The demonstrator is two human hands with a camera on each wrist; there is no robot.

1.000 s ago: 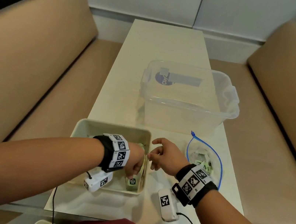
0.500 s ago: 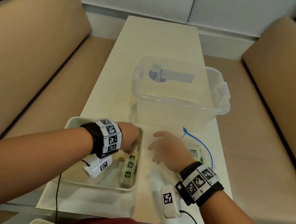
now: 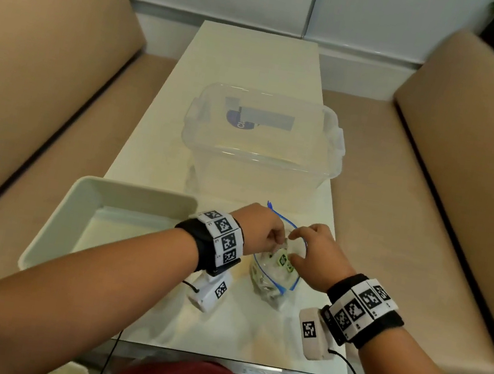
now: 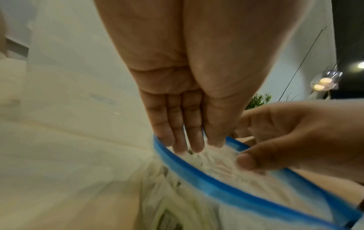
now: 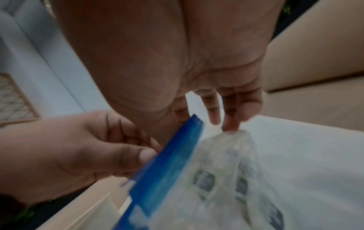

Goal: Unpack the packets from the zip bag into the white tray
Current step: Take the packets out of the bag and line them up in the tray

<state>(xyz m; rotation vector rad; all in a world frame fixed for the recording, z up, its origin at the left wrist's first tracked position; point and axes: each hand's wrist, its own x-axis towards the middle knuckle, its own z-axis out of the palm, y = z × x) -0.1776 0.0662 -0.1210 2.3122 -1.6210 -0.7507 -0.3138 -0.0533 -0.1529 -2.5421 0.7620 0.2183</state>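
Observation:
The clear zip bag (image 3: 272, 283) with a blue zip rim (image 4: 216, 182) stands on the table between my hands. Green-and-white packets (image 3: 283, 259) show through it, blurred in the right wrist view (image 5: 204, 180). My left hand (image 3: 277, 245) reaches into the bag's mouth, fingers (image 4: 195, 140) and thumb straight and close together. The tips are buried among the packets, so any hold is hidden. My right hand (image 3: 294, 249) pinches the bag's plastic at the opposite side of the mouth (image 5: 230, 124). The white tray (image 3: 135, 190) lies to the left; my left forearm hides its right part.
A clear plastic tub (image 3: 259, 163) stands just behind the bag and tray. The long pale table (image 3: 258, 65) runs away from me between two tan benches (image 3: 46, 74). Wrist camera cables hang over the table's near edge.
My left hand has left the tray and moved right into the bag's mouth. My right hand has moved from beside the tray onto the bag and lifted its rim.

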